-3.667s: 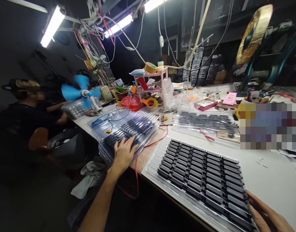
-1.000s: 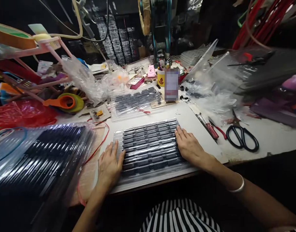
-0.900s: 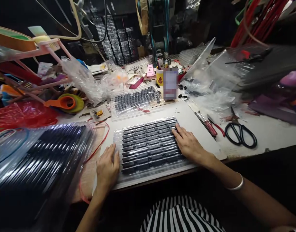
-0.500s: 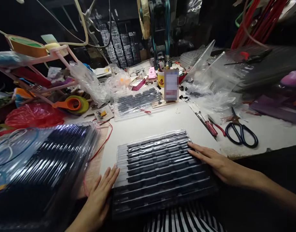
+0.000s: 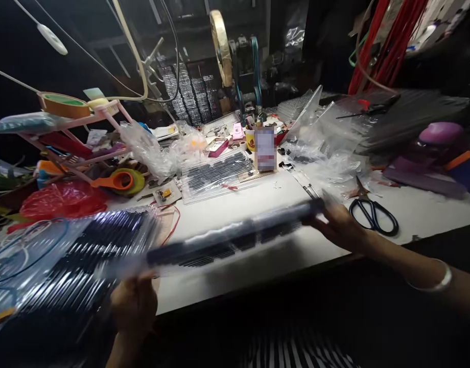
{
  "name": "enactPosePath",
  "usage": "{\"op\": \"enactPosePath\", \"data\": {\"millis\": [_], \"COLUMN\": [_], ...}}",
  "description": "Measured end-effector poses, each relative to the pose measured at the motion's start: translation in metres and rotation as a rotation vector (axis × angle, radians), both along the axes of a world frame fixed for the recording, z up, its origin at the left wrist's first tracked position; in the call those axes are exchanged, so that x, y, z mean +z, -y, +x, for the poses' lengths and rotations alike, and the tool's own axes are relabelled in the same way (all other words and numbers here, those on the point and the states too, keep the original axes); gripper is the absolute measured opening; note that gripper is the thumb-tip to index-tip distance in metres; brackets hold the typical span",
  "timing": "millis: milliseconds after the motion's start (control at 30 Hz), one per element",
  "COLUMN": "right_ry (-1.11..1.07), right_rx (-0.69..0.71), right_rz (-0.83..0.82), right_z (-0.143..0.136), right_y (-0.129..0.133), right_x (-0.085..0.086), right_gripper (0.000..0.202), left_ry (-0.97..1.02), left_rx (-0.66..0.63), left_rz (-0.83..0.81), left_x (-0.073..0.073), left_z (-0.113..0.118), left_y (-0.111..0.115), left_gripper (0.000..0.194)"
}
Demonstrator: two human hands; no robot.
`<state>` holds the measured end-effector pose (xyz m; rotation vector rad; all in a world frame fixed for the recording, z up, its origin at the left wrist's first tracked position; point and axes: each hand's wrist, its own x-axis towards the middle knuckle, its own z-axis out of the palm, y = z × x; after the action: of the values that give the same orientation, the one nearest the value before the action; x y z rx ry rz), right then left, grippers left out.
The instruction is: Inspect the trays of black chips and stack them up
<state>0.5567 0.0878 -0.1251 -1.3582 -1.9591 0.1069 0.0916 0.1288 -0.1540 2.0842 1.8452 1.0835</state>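
Observation:
A transparent plastic tray with rows of black strips (image 5: 235, 235) is raised off the white work surface (image 5: 204, 291), tipped so that I look nearly along its edge. Motion blurs it. My left hand (image 5: 134, 301) is closed on its left end, fingers curled under the edge. At the other end, my right hand (image 5: 340, 227) grips the tray's right side, which sits higher than the left. Left of my left hand lies a stack of similar trays with dark strips (image 5: 81, 255). Scissors with dark blue handles (image 5: 374, 217) rest beyond my right wrist.
Behind the lifted tray lies another tray of dark strips (image 5: 217, 174), near a yellow cup (image 5: 250, 140) and an upright phone-like panel (image 5: 265, 148). Plastic bags (image 5: 327, 158) pile up at the right. A pink rack (image 5: 116, 117) and red bag (image 5: 62, 199) stand at the left.
The tray was lying flat near the front edge under both hands. Now it is lifted, tilted and gripped at both ends. The head view has shifted slightly.

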Motion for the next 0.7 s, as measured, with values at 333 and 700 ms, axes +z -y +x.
{"op": "enactPosePath", "data": {"millis": [333,700], "right_ry": [0.136,0.238], "right_rx": [-0.356,-0.360], "right_rz": [-0.542,-0.335], "right_z": [-0.055,-0.055], "right_y": [-0.043,0.007], "right_x": [-0.036,-0.067], "right_gripper": [0.036,0.043], "left_ry": [-0.338,-0.151], "left_rx": [0.185,0.110], "left_rz": [-0.406,-0.384], "left_x": [0.010,-0.020], "left_z": [0.059,0.046], "left_y": [-0.038,0.021], "left_gripper": [0.053,0.057]}}
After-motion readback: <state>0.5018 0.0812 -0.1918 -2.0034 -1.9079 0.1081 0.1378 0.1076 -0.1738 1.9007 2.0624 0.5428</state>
